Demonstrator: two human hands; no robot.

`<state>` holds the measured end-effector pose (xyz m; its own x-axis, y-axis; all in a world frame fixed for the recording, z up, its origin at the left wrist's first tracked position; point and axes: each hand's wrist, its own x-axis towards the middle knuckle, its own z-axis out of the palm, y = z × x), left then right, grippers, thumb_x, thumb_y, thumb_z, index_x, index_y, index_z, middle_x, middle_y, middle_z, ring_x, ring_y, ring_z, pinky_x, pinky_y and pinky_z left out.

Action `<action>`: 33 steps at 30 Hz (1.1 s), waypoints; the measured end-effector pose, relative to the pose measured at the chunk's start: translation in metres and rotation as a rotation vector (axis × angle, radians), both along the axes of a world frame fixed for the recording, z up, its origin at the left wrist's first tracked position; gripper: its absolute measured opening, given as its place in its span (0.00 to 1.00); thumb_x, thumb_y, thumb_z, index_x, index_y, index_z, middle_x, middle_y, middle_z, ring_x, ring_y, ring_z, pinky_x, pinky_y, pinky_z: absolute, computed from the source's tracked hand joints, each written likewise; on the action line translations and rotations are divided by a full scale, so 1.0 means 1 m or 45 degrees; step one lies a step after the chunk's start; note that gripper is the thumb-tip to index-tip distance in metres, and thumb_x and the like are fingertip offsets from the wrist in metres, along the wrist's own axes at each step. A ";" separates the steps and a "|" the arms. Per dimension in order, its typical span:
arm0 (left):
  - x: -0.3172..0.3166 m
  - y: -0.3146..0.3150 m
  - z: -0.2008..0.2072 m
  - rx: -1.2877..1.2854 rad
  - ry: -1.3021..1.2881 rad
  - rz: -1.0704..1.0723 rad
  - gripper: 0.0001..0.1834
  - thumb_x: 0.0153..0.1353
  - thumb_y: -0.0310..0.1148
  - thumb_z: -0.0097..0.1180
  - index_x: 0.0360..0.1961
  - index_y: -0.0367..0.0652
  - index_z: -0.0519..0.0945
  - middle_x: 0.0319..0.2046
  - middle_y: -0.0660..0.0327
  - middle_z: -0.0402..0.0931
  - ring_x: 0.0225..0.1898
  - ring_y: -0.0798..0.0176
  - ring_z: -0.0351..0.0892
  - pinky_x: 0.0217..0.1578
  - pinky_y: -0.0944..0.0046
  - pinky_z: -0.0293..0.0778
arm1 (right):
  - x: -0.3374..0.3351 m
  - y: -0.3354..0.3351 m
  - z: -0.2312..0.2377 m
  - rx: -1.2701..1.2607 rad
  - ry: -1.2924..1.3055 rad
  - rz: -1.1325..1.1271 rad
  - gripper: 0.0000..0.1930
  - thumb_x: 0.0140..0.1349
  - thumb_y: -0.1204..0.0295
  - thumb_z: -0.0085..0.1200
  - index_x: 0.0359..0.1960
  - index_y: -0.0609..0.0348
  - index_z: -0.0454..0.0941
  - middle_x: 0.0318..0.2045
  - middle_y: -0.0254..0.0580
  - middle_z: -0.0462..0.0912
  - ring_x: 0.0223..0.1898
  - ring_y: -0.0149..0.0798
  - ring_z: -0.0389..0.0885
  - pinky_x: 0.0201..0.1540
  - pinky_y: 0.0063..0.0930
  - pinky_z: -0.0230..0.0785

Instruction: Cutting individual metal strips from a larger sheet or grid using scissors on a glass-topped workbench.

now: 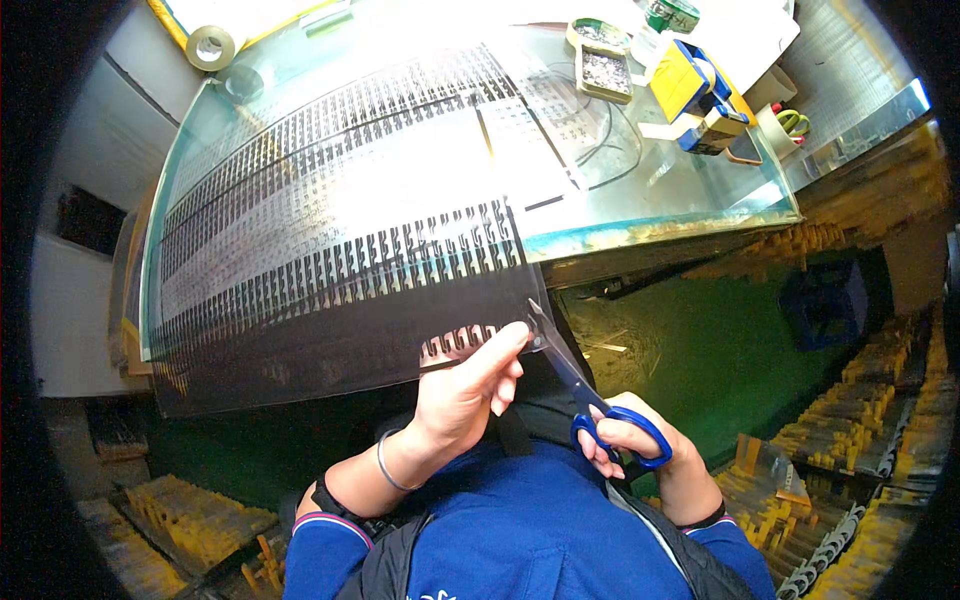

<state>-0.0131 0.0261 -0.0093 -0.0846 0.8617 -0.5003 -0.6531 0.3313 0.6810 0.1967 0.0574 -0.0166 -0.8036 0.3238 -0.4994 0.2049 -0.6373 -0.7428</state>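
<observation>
The clear printed film sheet (330, 230) is the biggest thing here and the one to manage: it droops off the near edge of the glass-topped table (690, 200) toward the person, so I judge the cut goes best if the overhang is kept taut and flat and the blades are fed along the gap between printed rows, in long strokes without twisting. The left hand (465, 390) pinches the sheet's lower edge, thumb and fingers closed on it just left of the cut line; holding this close to the blades should stop the film buckling, though the fingertips sit near the steel. The right hand (630, 445) is closed through the blue loops of the scissors (590, 400), whose blades reach up and away from it, their tips meeting the sheet's lower right corner just beside the left thumb.

The sheet itself is glossy and see-through, covered in dense rows of small dark marks, glare washing out its middle. Beyond both hands, on the table's far right, stand a blue and yellow tape dispenser (695, 90) and small trays (605, 70).
</observation>
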 end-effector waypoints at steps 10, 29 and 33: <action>0.007 0.003 -0.003 0.003 0.064 -0.019 0.04 0.53 0.29 0.56 0.28 0.40 0.77 0.16 0.64 0.73 0.10 0.75 0.66 0.07 0.78 0.56 | -0.021 -0.030 0.016 0.383 -0.438 -0.217 0.16 0.56 0.61 0.52 0.18 0.60 0.71 0.10 0.33 0.72 0.11 0.23 0.69 0.14 0.16 0.61; 0.013 -0.005 -0.001 -0.072 0.012 -0.181 0.07 0.54 0.34 0.56 0.26 0.43 0.77 0.15 0.66 0.72 0.11 0.75 0.67 0.09 0.77 0.58 | -0.030 -0.035 0.011 0.794 -0.522 -0.382 0.17 0.54 0.66 0.55 0.13 0.60 0.65 0.10 0.37 0.70 0.12 0.25 0.69 0.14 0.22 0.60; 0.014 -0.006 -0.001 -0.037 0.005 -0.218 0.08 0.55 0.37 0.56 0.26 0.44 0.78 0.16 0.68 0.72 0.13 0.77 0.67 0.11 0.78 0.60 | -0.032 -0.035 0.013 0.749 -0.552 -0.373 0.17 0.54 0.66 0.55 0.14 0.61 0.65 0.10 0.38 0.70 0.12 0.26 0.69 0.15 0.22 0.60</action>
<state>0.0009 0.0197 -0.0104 0.0603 0.8490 -0.5250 -0.5828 0.4569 0.6720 0.1651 0.0220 -0.0041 -0.4176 0.8008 -0.4295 0.4381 -0.2367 -0.8672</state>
